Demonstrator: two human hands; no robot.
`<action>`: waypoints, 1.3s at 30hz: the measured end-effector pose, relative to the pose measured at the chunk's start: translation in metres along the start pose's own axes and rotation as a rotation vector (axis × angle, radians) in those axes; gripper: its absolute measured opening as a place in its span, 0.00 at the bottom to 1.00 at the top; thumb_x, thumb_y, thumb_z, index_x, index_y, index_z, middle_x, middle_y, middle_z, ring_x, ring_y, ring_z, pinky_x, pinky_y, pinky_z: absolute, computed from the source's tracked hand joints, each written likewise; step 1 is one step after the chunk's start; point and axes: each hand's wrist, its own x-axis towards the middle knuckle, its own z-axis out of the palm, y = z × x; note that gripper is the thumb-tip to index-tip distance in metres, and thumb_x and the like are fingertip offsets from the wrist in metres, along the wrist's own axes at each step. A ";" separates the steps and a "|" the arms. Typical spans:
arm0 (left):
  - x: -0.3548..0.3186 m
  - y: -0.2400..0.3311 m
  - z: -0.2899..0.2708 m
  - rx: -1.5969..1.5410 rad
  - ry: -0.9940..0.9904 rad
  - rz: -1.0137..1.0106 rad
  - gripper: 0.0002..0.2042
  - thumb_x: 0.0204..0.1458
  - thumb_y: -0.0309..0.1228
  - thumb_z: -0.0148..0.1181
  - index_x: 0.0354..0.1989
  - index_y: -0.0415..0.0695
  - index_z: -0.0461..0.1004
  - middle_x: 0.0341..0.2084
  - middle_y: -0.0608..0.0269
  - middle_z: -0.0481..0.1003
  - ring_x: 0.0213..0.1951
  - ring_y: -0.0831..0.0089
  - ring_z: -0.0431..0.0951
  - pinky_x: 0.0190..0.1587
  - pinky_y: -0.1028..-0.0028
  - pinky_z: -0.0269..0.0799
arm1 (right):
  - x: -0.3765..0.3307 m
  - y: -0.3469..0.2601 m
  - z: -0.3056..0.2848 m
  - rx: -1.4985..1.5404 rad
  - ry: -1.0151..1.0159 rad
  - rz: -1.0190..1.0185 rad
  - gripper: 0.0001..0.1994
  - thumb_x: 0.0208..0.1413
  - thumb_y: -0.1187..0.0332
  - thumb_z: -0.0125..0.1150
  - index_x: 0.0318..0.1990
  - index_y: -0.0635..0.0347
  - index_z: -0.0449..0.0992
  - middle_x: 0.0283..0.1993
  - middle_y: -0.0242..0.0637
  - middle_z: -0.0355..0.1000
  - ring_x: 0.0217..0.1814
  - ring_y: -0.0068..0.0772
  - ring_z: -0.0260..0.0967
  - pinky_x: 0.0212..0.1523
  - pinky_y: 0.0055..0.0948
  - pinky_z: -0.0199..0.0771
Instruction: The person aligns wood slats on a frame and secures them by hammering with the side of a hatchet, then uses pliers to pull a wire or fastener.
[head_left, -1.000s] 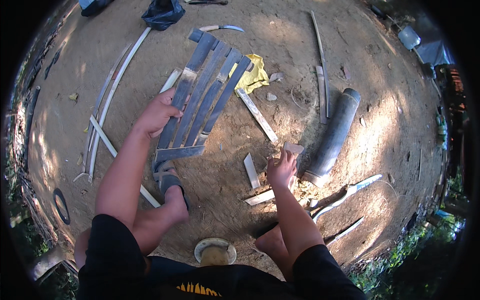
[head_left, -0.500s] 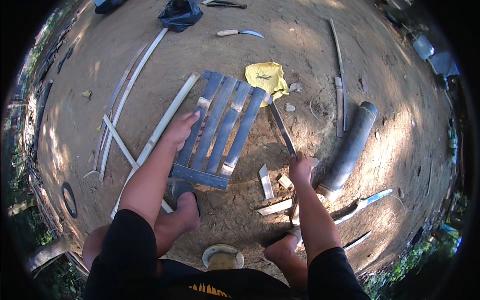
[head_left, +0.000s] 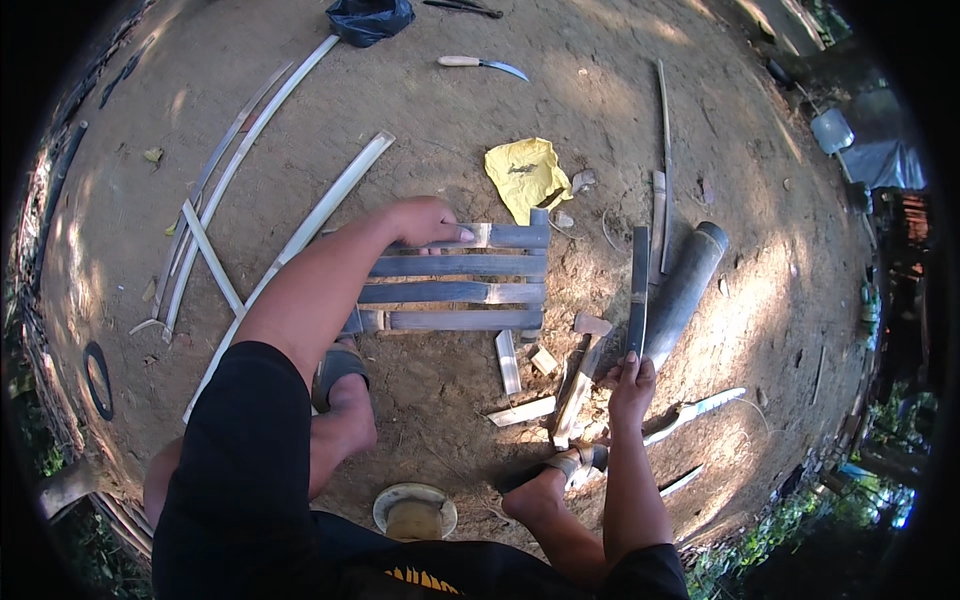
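Observation:
My left hand [head_left: 428,222] grips the outer slat of a slatted bamboo panel [head_left: 455,266], fingers wrapped over its edge. The panel's dark slats run sideways, and a crosspiece joins them at the right end; my forearm hides part of the left end. In my right hand [head_left: 632,388] a dark bamboo strip [head_left: 638,290] stands nearly upright, pinched at its lower end and apart from the panel. Just beyond the strip lies a thick bamboo tube [head_left: 692,280]. Left of that hand is a wooden handle [head_left: 575,395] with a blocky head.
Bamboo offcuts [head_left: 508,362] lie between my feet. A yellow sheet [head_left: 525,172] holds small thin dark pieces. Farther off are a curved knife [head_left: 500,67] and a black plastic bag [head_left: 370,22]. Long split strips [head_left: 320,215] lie left; a long blade [head_left: 715,401] lies right.
The panel has turned clockwise, so its slats now run sideways. My right hand has brought the strip away from the panel's corner, rightward and nearer me, tilting it upright.

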 end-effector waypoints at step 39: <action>0.016 -0.053 0.234 -0.554 1.050 -0.165 0.40 0.43 0.42 0.78 0.64 0.41 0.67 0.48 0.47 0.76 0.51 0.50 0.74 0.56 0.57 0.68 | 0.065 -0.021 0.064 0.362 -0.683 0.238 0.14 0.68 0.55 0.60 0.40 0.57 0.75 0.31 0.27 0.70 0.31 0.21 0.66 0.36 0.24 0.72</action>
